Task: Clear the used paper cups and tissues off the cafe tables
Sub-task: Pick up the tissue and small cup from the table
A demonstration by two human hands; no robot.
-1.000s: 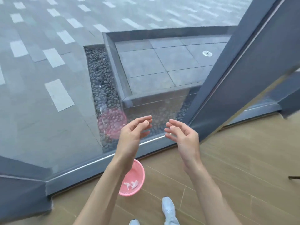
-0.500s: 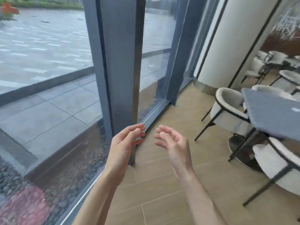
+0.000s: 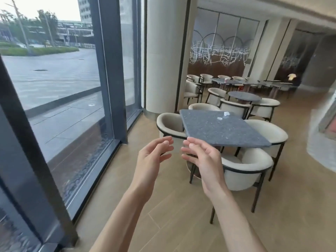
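I have both hands raised in front of me, palms facing each other, close together but not touching. My left hand [image 3: 152, 157] has its fingers loosely bent and holds nothing; my right hand [image 3: 203, 159] is the same, relaxed and holding nothing. Just beyond my right fingertips is the near corner of a square grey speckled table [image 3: 218, 130]. Two crumpled white tissues [image 3: 223, 116] lie on its far right part, close to each other near the far edge. Cream chairs with dark frames ring the table, the nearest chair [image 3: 245, 170] to the right of my right hand. To the left runs a tall window wall [image 3: 60, 99] with dark frames. A white round column [image 3: 163, 55] stands beyond the table, and further tables and chairs sit far right.
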